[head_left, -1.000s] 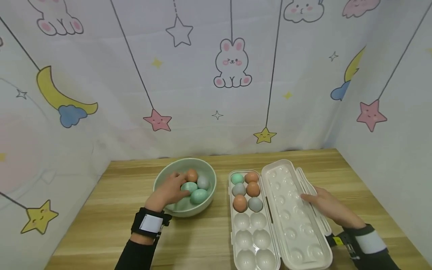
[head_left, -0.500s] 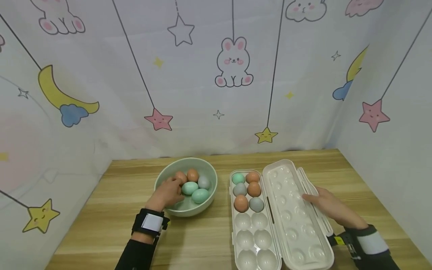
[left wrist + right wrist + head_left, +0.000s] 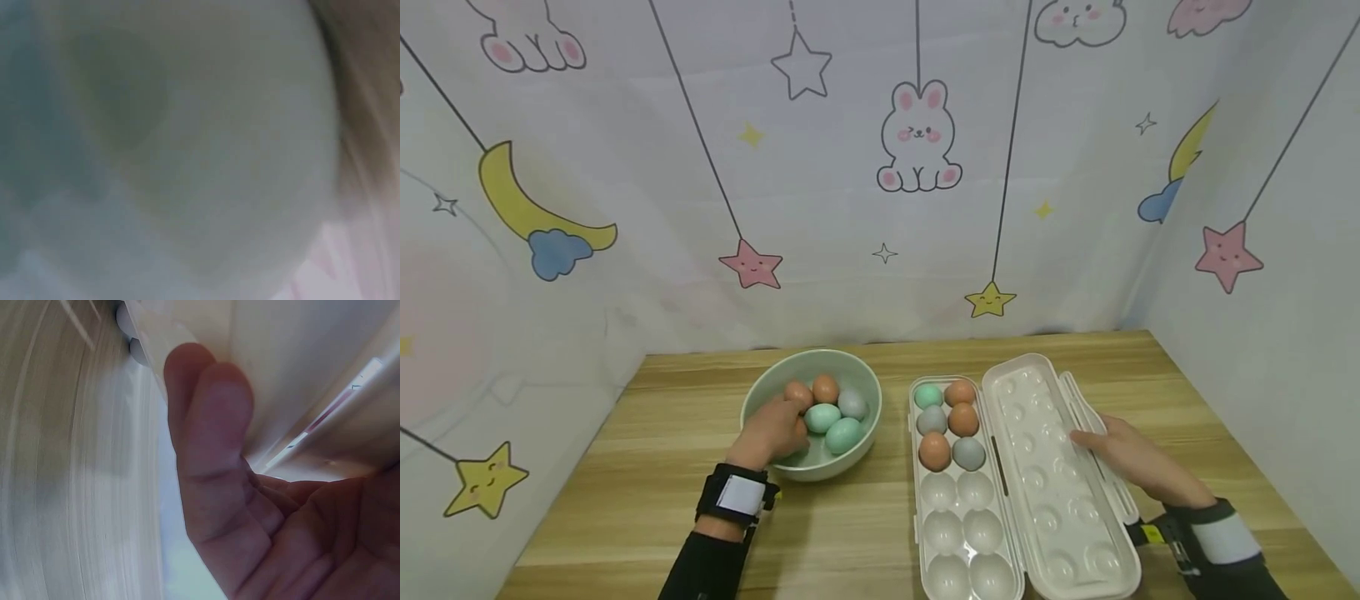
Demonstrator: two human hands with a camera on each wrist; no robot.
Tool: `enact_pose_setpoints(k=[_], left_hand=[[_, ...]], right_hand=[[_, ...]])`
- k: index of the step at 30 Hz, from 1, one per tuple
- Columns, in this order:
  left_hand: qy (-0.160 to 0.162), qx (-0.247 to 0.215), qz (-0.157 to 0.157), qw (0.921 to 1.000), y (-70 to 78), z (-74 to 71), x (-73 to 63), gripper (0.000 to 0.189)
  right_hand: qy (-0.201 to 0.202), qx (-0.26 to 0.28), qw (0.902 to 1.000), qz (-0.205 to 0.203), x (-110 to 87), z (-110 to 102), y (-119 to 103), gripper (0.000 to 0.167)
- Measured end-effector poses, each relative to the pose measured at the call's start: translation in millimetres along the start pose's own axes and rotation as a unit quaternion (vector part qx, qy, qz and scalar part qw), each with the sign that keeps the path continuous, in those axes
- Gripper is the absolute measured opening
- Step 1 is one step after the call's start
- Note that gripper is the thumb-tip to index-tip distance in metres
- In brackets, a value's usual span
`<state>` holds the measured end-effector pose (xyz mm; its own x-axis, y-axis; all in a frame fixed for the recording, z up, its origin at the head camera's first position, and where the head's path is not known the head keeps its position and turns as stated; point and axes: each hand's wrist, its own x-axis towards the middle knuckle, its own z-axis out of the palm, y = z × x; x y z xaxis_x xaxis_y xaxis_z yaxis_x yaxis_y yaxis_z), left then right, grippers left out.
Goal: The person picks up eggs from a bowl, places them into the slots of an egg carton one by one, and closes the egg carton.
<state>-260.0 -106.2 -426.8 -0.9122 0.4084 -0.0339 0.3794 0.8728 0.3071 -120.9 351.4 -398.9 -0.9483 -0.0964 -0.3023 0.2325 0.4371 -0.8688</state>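
My left hand [image 3: 772,432] reaches into a pale green bowl [image 3: 752,457] with its fingers curled around what looks like a brown egg [image 3: 802,428], mostly hidden by the hand. Beside it in the bowl lie two more brown eggs [image 3: 825,388], a grey egg [image 3: 852,404] and two mint-green eggs [image 3: 843,435]. In the left wrist view the bowl's wall [image 3: 237,144] is blurred and fills most of the picture. At the right, my right hand [image 3: 1138,458] grips the long edge of an open egg carton's lid [image 3: 1045,467], thumb on the inner face; curled fingers [image 3: 215,425] show in the right wrist view.
The egg carton's tray [image 3: 966,492] holds several brown, grey and mint eggs at its far end, with round cups toward the near end. Everything stands on a wooden table [image 3: 850,533]. A white patterned curtain [image 3: 820,183] closes off the back and sides.
The left hand's spread fingers have drawn in and the hand has shifted slightly left within the bowl, uncovering a brown egg. The right hand has kept its hold on the lid.
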Motion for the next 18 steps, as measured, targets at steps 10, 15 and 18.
enact_pose_setpoints(k=[10,15,18], left_hand=[[0.054,-0.020,0.048,0.9972,22.4,-14.4,-6.5,0.043],[0.073,0.001,0.103,0.9920,47.9,-17.5,-10.2,0.033],[0.071,0.015,0.127,0.9893,66.4,-18.6,-12.0,0.027]], right_hand=[[-0.001,0.001,1.0000,0.002,-0.5,0,-1,0.061],[-0.005,0.006,1.0000,0.001,-0.7,0,-1,0.061],[-0.009,0.009,0.9999,-0.002,-0.9,0,-2,0.061]])
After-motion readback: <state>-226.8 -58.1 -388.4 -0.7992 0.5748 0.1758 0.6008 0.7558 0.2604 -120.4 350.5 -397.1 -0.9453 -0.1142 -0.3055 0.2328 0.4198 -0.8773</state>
